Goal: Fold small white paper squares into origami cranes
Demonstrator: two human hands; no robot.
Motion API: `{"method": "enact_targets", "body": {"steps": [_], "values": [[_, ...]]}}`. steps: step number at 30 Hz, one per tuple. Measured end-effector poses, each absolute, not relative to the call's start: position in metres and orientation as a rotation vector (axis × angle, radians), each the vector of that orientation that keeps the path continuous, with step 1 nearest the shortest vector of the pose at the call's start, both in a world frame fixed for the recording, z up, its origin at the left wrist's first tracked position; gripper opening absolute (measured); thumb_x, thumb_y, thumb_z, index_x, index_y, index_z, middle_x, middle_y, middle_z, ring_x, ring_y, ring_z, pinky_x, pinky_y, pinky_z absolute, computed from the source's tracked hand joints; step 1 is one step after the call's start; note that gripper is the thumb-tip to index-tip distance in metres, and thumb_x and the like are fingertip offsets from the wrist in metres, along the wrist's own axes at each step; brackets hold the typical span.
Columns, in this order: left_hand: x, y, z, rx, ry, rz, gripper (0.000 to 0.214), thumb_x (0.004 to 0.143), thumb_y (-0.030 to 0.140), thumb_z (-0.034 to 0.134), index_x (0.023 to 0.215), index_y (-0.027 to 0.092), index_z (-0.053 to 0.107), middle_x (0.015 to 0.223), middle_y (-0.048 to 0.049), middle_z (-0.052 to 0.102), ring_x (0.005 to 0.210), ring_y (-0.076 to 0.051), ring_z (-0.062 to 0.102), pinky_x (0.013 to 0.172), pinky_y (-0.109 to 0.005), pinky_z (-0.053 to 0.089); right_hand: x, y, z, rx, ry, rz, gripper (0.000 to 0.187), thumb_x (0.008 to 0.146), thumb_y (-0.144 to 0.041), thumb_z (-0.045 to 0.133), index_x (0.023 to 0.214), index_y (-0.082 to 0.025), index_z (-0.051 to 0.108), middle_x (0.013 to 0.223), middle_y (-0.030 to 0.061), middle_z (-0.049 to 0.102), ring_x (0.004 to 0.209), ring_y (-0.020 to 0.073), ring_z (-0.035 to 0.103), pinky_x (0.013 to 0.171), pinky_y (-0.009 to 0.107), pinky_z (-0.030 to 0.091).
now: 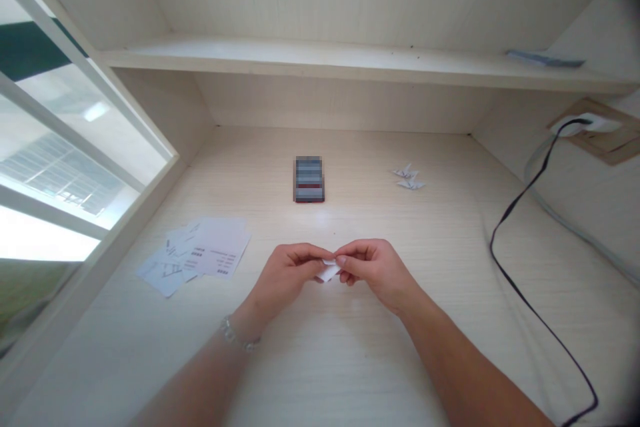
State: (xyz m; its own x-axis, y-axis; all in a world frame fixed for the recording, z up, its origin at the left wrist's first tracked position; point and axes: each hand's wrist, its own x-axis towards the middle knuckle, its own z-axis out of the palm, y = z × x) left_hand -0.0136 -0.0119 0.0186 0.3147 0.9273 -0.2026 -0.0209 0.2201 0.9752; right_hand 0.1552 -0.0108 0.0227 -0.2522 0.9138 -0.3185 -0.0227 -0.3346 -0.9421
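Note:
Between my two hands is a small folded piece of white paper, held a little above the desk. My left hand pinches its left side with thumb and forefinger. On the other side, my right hand grips the paper's upper right edge between thumb and bent fingers. The fingertips of both hands nearly meet and hide part of the folds. Small folded paper figures, shaped like cranes, lie farther back on the right. To the left rests a loose pile of printed paper sheets.
A dark rectangular object, blurred out, lies beyond my hands. On the right, a black cable runs from a wall socket down across the desk. A shelf spans the back, with a flat bluish item on it. Window bars border the left.

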Motion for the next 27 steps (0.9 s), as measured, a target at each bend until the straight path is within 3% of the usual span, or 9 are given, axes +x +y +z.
{"method": "enact_targets", "body": {"steps": [4,11,17,22,27], "values": [[-0.013,-0.011,0.017,1.081,1.054,0.864,0.017,0.071,0.014,0.057,0.081,0.015,0.07,0.079,-0.0058,0.069,0.071,-0.015,0.061,0.062,-0.025,0.049,0.154,-0.011,0.022,-1.297,-1.136,1.642,0.019,0.063,-0.029,0.07,0.072,-0.012,0.068,0.053,0.0022,0.063,0.045,0.0102,0.056,0.045,0.022,0.045],[-0.014,-0.009,0.01,0.912,1.007,0.921,0.018,0.076,0.02,0.054,0.089,0.014,0.064,0.071,-0.0027,0.063,0.062,-0.013,0.06,0.057,-0.026,0.049,0.15,-0.013,0.017,-1.295,-1.2,1.55,0.018,0.067,-0.029,0.067,0.076,-0.013,0.068,0.053,0.0019,0.063,0.046,0.0111,0.057,0.047,0.024,0.047],[-0.013,-0.01,0.015,1.094,1.119,0.915,0.019,0.072,0.025,0.063,0.086,0.013,0.063,0.068,-0.0022,0.062,0.061,-0.011,0.056,0.057,-0.023,0.046,0.148,-0.015,0.015,-1.27,-1.362,1.413,0.018,0.074,-0.029,0.061,0.081,-0.015,0.069,0.06,0.0031,0.065,0.054,0.013,0.059,0.052,0.025,0.048],[-0.013,-0.012,0.011,1.153,1.093,0.963,0.019,0.073,0.024,0.063,0.089,0.014,0.059,0.068,-0.0012,0.063,0.061,-0.01,0.057,0.058,-0.023,0.045,0.148,-0.013,0.012,-1.253,-1.28,1.536,0.019,0.072,-0.031,0.063,0.08,-0.014,0.066,0.061,0.0026,0.063,0.055,0.0135,0.059,0.052,0.026,0.049],[-0.015,-0.012,0.012,1.14,1.066,0.97,0.02,0.073,0.024,0.062,0.091,0.014,0.059,0.07,-0.0028,0.064,0.064,-0.012,0.059,0.059,-0.024,0.047,0.147,-0.011,0.01,-1.255,-1.325,1.493,0.016,0.071,-0.029,0.063,0.078,-0.015,0.067,0.058,0.0006,0.06,0.051,0.0109,0.053,0.05,0.024,0.044]]}}
